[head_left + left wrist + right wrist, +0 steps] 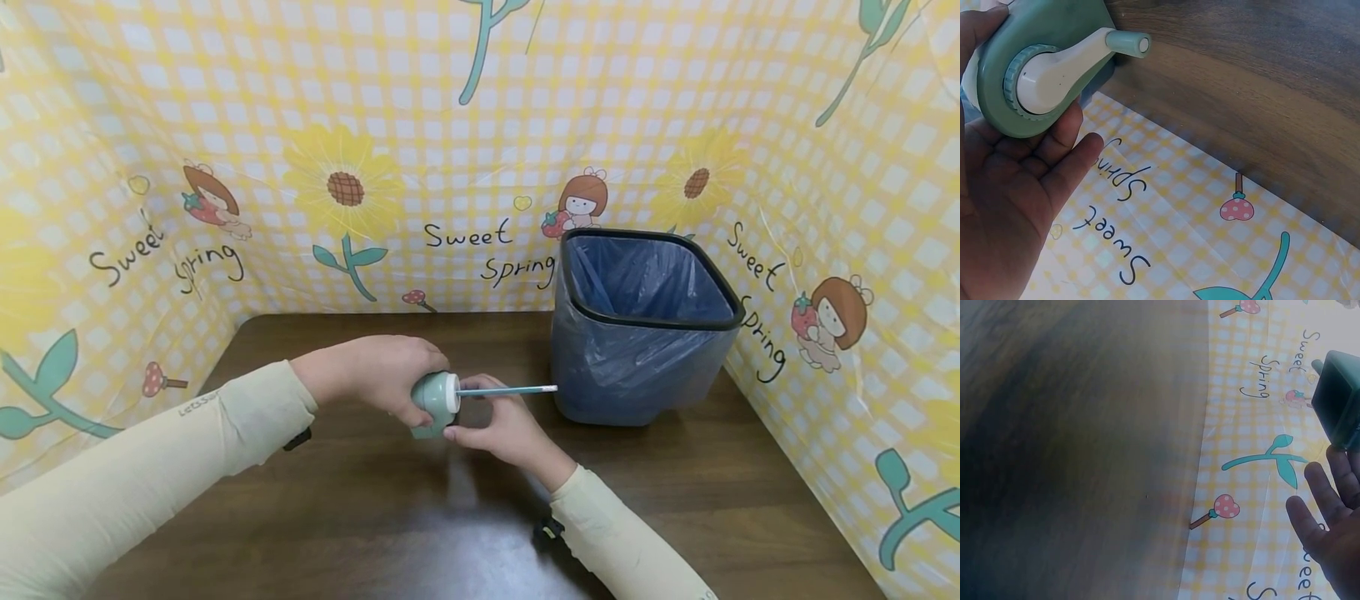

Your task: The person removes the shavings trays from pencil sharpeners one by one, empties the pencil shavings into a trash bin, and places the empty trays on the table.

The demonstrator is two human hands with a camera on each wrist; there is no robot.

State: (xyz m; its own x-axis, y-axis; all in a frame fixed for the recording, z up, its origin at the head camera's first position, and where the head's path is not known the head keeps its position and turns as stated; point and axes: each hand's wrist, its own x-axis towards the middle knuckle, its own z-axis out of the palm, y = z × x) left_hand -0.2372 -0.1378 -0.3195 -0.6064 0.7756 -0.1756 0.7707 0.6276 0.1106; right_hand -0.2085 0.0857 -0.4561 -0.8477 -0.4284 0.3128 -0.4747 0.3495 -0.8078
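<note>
A green crank pencil sharpener (436,403) with a white ring at its front is held in my left hand (386,375). In the left wrist view its white crank arm (1063,72) and green knob (1127,44) face the camera, with fingers curled beneath the body. A light blue pencil (510,390) sticks out of the front, pointing right. My right hand (513,429) grips the sharpener's front, its thumb at the lower edge and a finger behind the pencil. In the right wrist view, the other fingers (1325,487) extend below the dark green body (1340,400).
A bin (637,367) with a black rim and a bluish plastic liner stands at the back right of the brown wooden table (315,533). Yellow checked sheeting (420,150) with flower and cartoon prints encloses the table's back and sides.
</note>
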